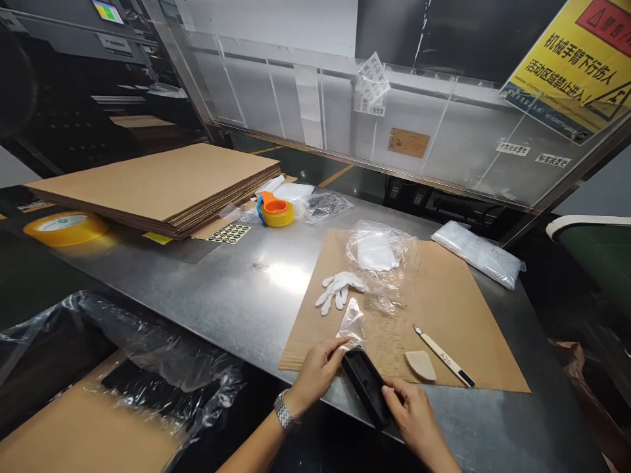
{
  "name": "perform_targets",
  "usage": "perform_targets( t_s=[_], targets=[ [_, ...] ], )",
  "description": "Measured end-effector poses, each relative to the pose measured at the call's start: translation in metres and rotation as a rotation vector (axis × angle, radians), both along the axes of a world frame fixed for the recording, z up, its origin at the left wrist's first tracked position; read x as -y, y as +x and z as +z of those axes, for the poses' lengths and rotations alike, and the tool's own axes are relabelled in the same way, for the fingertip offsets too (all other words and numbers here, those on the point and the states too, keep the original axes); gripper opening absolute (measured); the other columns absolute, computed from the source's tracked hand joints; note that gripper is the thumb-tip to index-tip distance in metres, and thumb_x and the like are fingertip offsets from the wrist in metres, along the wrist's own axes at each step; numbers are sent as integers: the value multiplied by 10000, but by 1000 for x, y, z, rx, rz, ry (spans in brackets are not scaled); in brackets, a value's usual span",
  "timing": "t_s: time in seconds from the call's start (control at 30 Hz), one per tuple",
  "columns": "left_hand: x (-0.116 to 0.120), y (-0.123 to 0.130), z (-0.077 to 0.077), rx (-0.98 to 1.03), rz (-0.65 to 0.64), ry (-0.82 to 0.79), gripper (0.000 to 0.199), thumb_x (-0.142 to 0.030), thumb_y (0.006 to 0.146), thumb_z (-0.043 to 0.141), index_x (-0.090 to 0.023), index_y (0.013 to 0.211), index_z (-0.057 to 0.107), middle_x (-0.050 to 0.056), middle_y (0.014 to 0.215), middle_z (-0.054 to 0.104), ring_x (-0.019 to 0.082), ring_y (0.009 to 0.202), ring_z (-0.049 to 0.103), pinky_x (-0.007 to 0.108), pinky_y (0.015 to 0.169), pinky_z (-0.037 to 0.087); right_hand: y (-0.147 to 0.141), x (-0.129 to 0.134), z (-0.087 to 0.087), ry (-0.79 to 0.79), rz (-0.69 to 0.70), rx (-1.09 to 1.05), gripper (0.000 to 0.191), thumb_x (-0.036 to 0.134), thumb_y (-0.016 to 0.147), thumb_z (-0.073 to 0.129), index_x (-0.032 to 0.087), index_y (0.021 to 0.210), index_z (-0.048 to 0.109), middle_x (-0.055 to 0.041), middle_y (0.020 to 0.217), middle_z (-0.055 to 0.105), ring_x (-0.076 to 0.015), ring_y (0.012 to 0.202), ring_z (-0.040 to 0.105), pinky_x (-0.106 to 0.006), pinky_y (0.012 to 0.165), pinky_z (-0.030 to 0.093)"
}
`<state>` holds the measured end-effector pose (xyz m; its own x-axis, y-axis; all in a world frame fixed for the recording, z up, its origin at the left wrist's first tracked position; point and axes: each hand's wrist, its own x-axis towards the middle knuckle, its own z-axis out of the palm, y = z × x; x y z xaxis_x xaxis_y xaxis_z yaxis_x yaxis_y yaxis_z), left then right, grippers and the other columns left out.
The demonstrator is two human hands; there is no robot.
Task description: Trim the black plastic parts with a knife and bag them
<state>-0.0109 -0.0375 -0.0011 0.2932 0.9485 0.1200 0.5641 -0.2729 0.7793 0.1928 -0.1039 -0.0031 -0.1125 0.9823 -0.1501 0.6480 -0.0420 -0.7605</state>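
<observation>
One black tray (362, 378) held slantwise over near edge of metal table (236, 282): left hand (315, 374) closed on far end beside clear film (351, 320), right hand (411, 417) gripping near end, probably for steadiness; cardboard sheet (458, 289) likely there against scratches, knife (444, 355) lying within reach

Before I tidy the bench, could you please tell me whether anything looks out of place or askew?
Two things: the white labels on the panel overlap at crooked angles, unlike the single strips farther right, and the knife lies on the cardboard sheet with its blade seemingly uncovered, close to the right hand.
</observation>
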Motion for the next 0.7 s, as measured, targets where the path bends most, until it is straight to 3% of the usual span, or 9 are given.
perform_targets(
  t_s=[0.13, 0.23, 0.4, 0.47, 0.57, 0.63, 0.7],
  targets=[
    [13, 8, -4, -115, 11, 97, 336, -169, 877, 375, -122, 1125, 597, 119, 1051, 671, 219, 955, 623, 351, 827, 497, -13, 3, 5, 107, -2, 142, 342, 356, 895, 362, 193, 918, 662, -103, 743, 659, -229, 689, 612, -290, 608, 387],
    [23, 13, -3, -229, 22, 199, 367, -152, 879, 338, -77, 1144, 581, 165, 895, 670, 288, 826, 616, 459, 724, 481, -22, -1, 9, 171, 44, 203, 325, 318, 868, 377, 194, 978, 657, -133, 807, 659, -251, 755, 606, -303, 637, 388],
    [34, 9, 9, -317, -71, 368, 330, -156, 884, 351, -149, 1063, 628, 76, 670, 620, 224, 633, 563, 363, 584, 439, -22, -22, 16, 141, 35, 208, 265, 289, 876, 366, 187, 921, 606, -40, 600, 618, -170, 541, 572, -241, 515, 367],
    [36, 8, 17, -335, -47, 469, 309, -122, 873, 371, -139, 1070, 608, 60, 667, 610, 198, 617, 549, 330, 566, 423, -23, -29, 20, 112, -4, 211, 271, 271, 885, 347, 155, 1015, 555, 2, 505, 569, -152, 451, 531, -228, 458, 333],
    [40, 12, 29, -357, -50, 623, 266, -96, 860, 394, -115, 1024, 603, 44, 629, 584, 174, 575, 525, 301, 529, 402, -32, -32, 29, 111, -24, 253, 363, 252, 860, 385, 109, 1184, 464, -7, 511, 572, -180, 479, 547, -245, 477, 304],
    [43, 16, 38, -350, -105, 656, 260, -104, 860, 394, -110, 1011, 606, 46, 619, 584, 171, 555, 518, 299, 515, 401, -40, -31, 37, 120, 8, 287, 304, 261, 857, 395, 149, 1097, 543, -38, 540, 588, -196, 515, 558, -258, 493, 261],
    [43, 17, 46, -317, -101, 594, 274, -109, 856, 388, -122, 1012, 613, 54, 641, 608, 175, 571, 538, 301, 536, 418, -45, -33, 48, 123, 62, 299, 262, 280, 872, 379, 187, 832, 620, -54, 542, 586, -182, 514, 544, -265, 493, 215]
  ],
)
